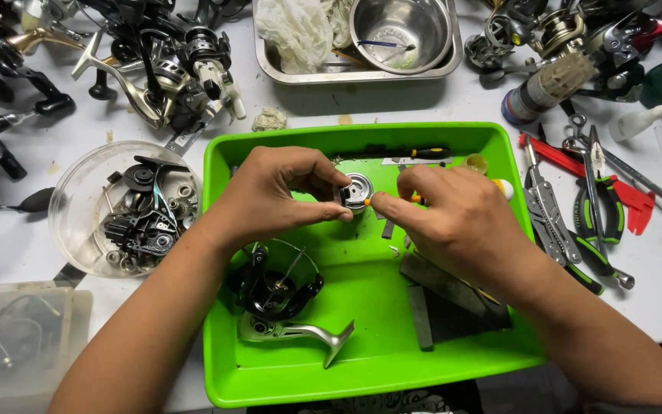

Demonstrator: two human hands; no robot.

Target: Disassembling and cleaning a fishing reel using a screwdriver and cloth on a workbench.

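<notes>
Spool part (358, 190), small, round and silvery, held just above the green tray (362, 376), toward its far half, round face turned up to the camera. Pinched from its left side between thumb and fingertips of the left hand (273, 195); clenched on it. Met from its right side by an orange-tipped tool (392, 199), long axis lying level and pointing left into the part's rim, gripped in the closed right hand (453, 222). Both hands about equally near, one on either side. Nearer than the part, inside the tray: black reel body (273, 287) and silver handle (300, 333). Left of the tray: clear bowl of parts (78, 195). Right of the tray: pliers (599, 222).
</notes>
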